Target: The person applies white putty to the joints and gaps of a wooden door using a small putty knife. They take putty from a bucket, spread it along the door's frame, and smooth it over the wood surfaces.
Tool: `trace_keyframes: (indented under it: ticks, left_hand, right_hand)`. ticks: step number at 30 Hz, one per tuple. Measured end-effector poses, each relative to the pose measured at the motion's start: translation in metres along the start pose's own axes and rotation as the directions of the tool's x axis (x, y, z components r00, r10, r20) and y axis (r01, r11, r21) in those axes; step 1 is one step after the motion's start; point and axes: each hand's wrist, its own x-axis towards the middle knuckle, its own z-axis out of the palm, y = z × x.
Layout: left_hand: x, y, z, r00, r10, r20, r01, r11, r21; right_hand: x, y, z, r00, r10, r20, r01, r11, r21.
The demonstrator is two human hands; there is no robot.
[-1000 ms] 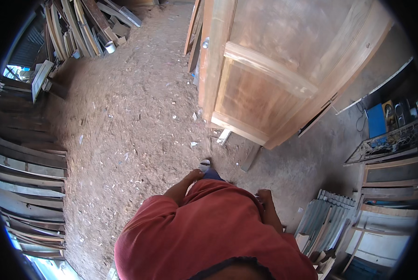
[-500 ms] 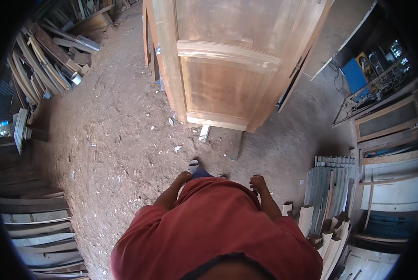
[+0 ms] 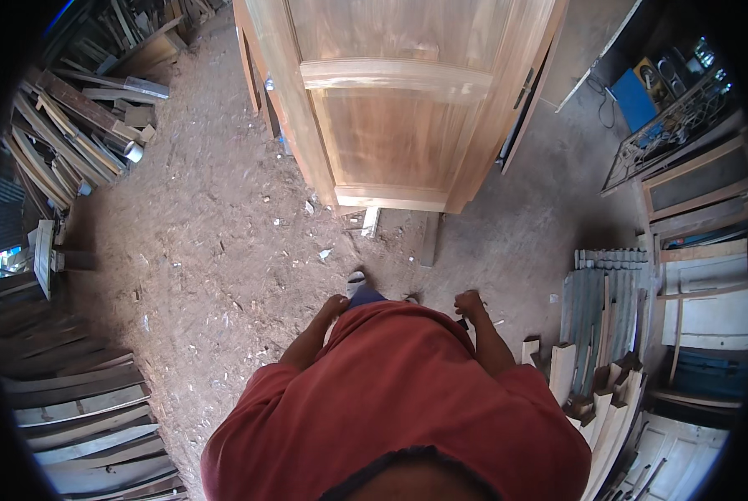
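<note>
My left hand (image 3: 336,306) hangs beside my left thigh, its fingers curled, with nothing visible sticking out of it. On the other side my right hand (image 3: 470,304) is closed, held a little away from my body. A small dark object (image 3: 462,323) shows at its lower edge; its kind is too small to make out. Neither hand touches the panelled wooden door (image 3: 390,138) standing upright ahead of me. The door is bare, pale brown wood, with a dark lock slot on its right edge. Two wood pieces stick out under its bottom edge: a pale offcut (image 3: 371,222) and a darker strip (image 3: 429,240).
Scrap boards (image 3: 65,138) lie heaped at the far left, near a white bucket (image 3: 133,151). Stacked planks (image 3: 98,413) fill the near left. Corrugated sheets (image 3: 587,321) and timber lengths (image 3: 563,374) stand at right, beside old doors (image 3: 708,305). Shavings litter the dirt floor (image 3: 215,250).
The view has turned slightly, so the door sits higher and a little further left. Both hands stay at my sides, still closed.
</note>
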Motion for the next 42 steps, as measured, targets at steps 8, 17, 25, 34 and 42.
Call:
trace_keyframes:
  ticks: [8, 17, 25, 34, 42]
  left_hand:
    - [0.002, 0.002, 0.002, 0.999, -0.029, 0.038, 0.028, 0.999, 0.045]
    - [-0.007, 0.016, 0.005, 0.999, -0.042, 0.033, 0.041, 0.999, 0.007]
    - [-0.014, 0.005, 0.000, 0.997, -0.075, 0.013, 0.075, 0.997, 0.020]
    - [-0.005, -0.001, 0.003, 0.994, -0.098, -0.039, 0.098, 0.995, 0.012]
    - [0.002, -0.020, -0.004, 0.995, -0.081, 0.058, 0.079, 0.996, 0.028]
  right_hand:
    - [-0.002, -0.005, 0.007, 0.997, -0.021, -0.079, 0.028, 0.995, 0.092]
    - [-0.005, 0.004, 0.021, 0.984, 0.168, 0.064, -0.179, 0.878, 0.445]
    - [0.007, -0.012, -0.001, 0.990, -0.048, 0.132, 0.047, 0.999, 0.012]
    - [0.006, 0.017, 0.058, 0.962, 0.247, 0.120, -0.251, 0.617, 0.746]
    - [0.018, -0.005, 0.005, 0.993, -0.057, 0.102, 0.045, 0.992, 0.117]
